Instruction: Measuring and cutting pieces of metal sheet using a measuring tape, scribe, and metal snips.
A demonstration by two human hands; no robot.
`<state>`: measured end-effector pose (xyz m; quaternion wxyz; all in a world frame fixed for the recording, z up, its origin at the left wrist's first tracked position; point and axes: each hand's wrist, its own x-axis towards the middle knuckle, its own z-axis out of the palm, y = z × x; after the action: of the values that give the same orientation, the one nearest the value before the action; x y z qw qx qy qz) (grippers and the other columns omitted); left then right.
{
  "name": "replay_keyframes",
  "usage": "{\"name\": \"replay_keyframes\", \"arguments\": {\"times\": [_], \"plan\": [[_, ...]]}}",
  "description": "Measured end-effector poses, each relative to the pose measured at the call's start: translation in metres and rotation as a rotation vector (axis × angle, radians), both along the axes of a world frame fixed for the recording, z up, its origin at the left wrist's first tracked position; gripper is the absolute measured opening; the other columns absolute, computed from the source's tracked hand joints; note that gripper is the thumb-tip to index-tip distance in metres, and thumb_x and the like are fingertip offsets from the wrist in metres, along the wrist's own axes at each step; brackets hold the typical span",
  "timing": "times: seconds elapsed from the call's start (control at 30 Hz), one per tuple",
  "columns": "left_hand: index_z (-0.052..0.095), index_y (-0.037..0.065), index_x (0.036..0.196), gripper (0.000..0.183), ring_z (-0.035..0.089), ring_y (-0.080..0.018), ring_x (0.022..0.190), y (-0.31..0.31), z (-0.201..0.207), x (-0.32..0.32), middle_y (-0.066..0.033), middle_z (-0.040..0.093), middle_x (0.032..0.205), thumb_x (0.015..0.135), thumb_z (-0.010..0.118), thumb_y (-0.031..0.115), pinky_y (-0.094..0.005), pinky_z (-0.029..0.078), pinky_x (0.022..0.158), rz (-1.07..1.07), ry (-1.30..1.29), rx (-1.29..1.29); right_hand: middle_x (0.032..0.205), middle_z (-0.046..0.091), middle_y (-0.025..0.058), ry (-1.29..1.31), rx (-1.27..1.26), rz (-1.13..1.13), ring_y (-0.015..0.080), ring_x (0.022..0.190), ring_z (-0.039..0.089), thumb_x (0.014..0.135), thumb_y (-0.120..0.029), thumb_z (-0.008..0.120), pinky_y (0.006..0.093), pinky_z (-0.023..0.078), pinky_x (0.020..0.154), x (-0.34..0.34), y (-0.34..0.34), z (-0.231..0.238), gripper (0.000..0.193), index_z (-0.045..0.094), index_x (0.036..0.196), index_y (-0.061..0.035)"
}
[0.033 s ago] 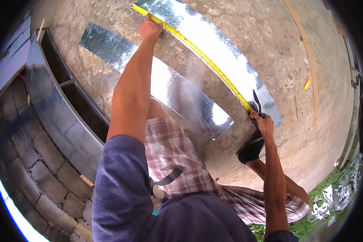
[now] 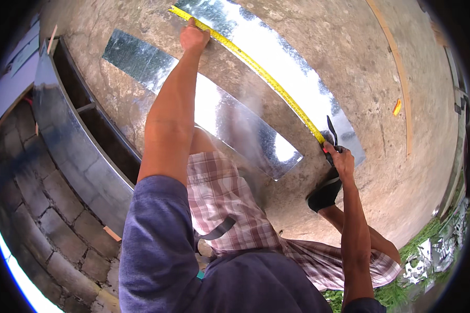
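Note:
A yellow tape measure [image 2: 240,51] is pulled out along the near edge of a long, shiny metal sheet [image 2: 308,78] on the ground. At its far left end, my left hand [image 2: 194,37] is closed on the blade, with the index finger pressing it. My right hand [image 2: 341,160] grips the case at the near right end and mostly hides it. A thin black strip [image 2: 332,130] sticks up beside that hand over the sheet's corner; what it belongs to cannot be made out. A second, narrower metal sheet [image 2: 230,116] lies closer to me, partly behind my left forearm.
A long metal trough-like box [image 2: 83,141] stands at the left against a block wall [image 2: 57,235]. On the concrete floor at the right lie a wooden strip [image 2: 399,68] and a small orange-yellow object [image 2: 397,107]. Metal scraps [image 2: 428,261] rest on grass at lower right. My black shoe [image 2: 325,196] is near my right hand.

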<state>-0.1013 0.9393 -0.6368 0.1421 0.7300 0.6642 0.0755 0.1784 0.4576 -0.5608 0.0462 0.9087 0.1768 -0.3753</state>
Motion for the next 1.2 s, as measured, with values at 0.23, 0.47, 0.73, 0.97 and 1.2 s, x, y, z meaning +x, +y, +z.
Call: {"name": "replay_keyframes", "arguments": {"times": [0.23,0.47,0.73,0.97,1.2], "plan": [[0.043,0.004,0.138,0.084,0.055,-0.0334,0.113,0.003,-0.001,-0.002,-0.0188,0.06,0.116,0.07,0.076,0.042,-0.0356,0.046,0.095,-0.032,0.047,-0.092,0.089,0.07,0.0222,-0.004,0.003,-0.016,0.0335,0.089,0.067,0.069,-0.066,0.067,0.0386,0.049,0.082,0.001,-0.003,-0.005,0.073,0.071,0.094,0.0025],[0.047,-0.005,0.131,0.104,0.054,-0.0306,0.115,0.0,0.007,-0.008,-0.0148,0.064,0.1,0.055,0.085,0.055,-0.0356,0.048,0.092,-0.24,0.075,-0.086,0.085,0.069,0.0216,0.018,-0.022,-0.045,0.0326,0.085,0.068,0.069,-0.066,0.067,0.0378,0.049,0.08,0.002,0.002,-0.001,0.072,0.071,0.093,0.0026],[0.028,-0.015,0.134,0.143,0.051,-0.0369,0.117,-0.01,0.019,0.007,-0.0302,0.038,0.128,0.038,0.081,0.077,-0.0363,0.046,0.099,-0.243,0.189,-0.231,0.101,0.067,0.0268,0.124,-0.09,-0.038,0.0372,0.098,0.066,0.065,-0.076,0.063,0.0431,0.05,0.086,0.003,0.01,0.013,0.091,0.068,0.105,0.0057],[0.021,-0.018,0.138,0.151,0.047,-0.0423,0.123,-0.009,0.014,0.01,-0.0327,0.034,0.132,0.039,0.078,0.08,-0.0393,0.046,0.098,-0.291,0.268,-0.246,0.1,0.068,0.0241,0.097,-0.144,-0.019,0.0361,0.096,0.067,0.065,-0.078,0.061,0.0424,0.051,0.084,0.003,0.01,0.014,0.093,0.067,0.105,0.0063],[0.032,-0.02,0.128,0.141,0.05,-0.0368,0.116,0.002,0.002,0.01,-0.0292,0.041,0.122,0.041,0.077,0.082,-0.0383,0.051,0.09,-0.299,0.333,-0.238,0.095,0.069,0.0223,0.097,-0.148,0.01,0.035,0.093,0.067,0.066,-0.08,0.059,0.043,0.052,0.08,0.004,0.01,0.015,0.092,0.068,0.099,0.0055]]}}
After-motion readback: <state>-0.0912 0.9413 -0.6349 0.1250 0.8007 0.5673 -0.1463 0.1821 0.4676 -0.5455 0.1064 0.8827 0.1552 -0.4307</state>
